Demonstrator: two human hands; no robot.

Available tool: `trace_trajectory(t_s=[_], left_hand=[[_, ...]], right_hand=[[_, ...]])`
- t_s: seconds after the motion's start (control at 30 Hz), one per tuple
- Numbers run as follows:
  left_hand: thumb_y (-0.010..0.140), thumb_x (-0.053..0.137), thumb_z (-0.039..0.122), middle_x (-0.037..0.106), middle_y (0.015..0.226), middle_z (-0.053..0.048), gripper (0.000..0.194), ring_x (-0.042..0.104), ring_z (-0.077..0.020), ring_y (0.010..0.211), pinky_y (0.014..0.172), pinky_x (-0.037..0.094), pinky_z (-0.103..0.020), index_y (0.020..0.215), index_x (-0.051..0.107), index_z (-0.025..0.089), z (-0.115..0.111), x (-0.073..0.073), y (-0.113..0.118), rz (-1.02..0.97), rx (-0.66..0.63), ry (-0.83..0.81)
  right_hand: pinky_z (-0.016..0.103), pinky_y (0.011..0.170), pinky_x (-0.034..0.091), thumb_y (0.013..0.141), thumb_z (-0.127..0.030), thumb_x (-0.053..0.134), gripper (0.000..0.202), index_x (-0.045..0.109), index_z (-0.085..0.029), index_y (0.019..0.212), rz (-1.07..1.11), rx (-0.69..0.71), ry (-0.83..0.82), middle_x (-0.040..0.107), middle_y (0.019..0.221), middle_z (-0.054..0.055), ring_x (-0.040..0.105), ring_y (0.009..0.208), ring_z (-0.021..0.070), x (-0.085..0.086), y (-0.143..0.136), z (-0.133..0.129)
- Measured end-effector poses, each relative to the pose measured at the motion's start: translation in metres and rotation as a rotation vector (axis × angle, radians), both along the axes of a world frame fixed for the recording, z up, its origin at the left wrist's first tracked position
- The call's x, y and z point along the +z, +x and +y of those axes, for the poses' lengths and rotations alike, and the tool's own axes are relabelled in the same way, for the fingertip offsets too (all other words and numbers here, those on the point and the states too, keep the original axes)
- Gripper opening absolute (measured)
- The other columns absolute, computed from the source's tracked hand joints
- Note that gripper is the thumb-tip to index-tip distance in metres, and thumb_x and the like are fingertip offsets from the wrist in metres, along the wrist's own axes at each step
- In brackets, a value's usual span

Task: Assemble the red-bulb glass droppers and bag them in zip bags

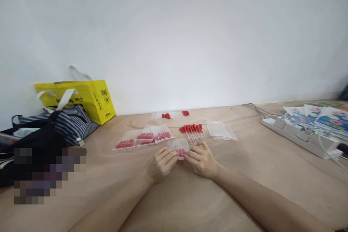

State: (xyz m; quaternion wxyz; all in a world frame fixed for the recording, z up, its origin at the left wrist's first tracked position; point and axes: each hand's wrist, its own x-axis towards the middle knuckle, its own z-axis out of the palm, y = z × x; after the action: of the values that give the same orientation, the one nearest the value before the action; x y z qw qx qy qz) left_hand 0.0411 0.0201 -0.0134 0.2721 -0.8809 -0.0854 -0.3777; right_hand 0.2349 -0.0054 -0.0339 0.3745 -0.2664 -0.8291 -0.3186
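Note:
A small clear zip bag [177,144] with several red-bulbed droppers in it lies between my hands, its near edge toward me. My left hand [162,164] pinches that edge at its left corner, fingers curled. On the other side my right hand [201,160] grips the right corner, thumb and fingers closed. Just beyond the right hand, loose droppers [192,130] with red bulbs and clear stems lie fanned side by side. Filled zip bags [124,142] rest to the left, some overlapping. Flat zip bags [221,131] are stacked to the right.
At the back lies a clear bag [176,115] with two clusters of red-bulbed droppers. A yellow tote [102,103], a striped bag [74,123] and a black bag [40,152] fill the left. A power strip [296,137] with cables and printed packets [330,117] occupy the right.

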Motion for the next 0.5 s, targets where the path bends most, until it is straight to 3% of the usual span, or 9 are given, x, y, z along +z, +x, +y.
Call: trace_trajectory(t_s=[0.23,0.37,0.5], left_hand=[[0.084,0.04,0.008,0.062,0.069,-0.005,0.018,0.056,-0.0152,0.067,0.067,0.047,-0.031,0.074,0.055,0.013,0.006,-0.003,-0.009,0.04,0.118,0.044],[0.086,0.033,0.008,0.061,0.068,-0.006,0.026,0.057,-0.0159,0.067,0.064,0.047,-0.029,0.073,0.054,0.013,0.013,0.001,-0.042,-0.002,0.225,0.058],[0.086,0.033,0.011,0.061,0.068,-0.004,0.024,0.057,-0.0144,0.066,0.064,0.048,-0.027,0.075,0.054,0.015,0.011,0.005,-0.071,-0.005,0.256,-0.097]], right_hand=[[0.033,0.073,0.026,0.074,-0.006,0.04,0.019,0.055,-0.017,0.072,0.041,-0.003,-0.074,0.054,0.058,-0.002,0.044,0.061,0.0103,0.001,0.003,0.0],[0.031,0.073,0.027,0.075,-0.007,0.04,0.019,0.056,-0.017,0.073,0.102,0.0,-0.102,0.053,0.058,-0.002,0.045,0.06,0.0101,0.003,0.013,0.001],[0.03,0.072,0.027,0.076,-0.006,0.04,0.02,0.056,-0.018,0.074,0.148,-0.021,-0.152,0.053,0.058,-0.002,0.046,0.06,0.0101,0.002,0.017,0.005]])
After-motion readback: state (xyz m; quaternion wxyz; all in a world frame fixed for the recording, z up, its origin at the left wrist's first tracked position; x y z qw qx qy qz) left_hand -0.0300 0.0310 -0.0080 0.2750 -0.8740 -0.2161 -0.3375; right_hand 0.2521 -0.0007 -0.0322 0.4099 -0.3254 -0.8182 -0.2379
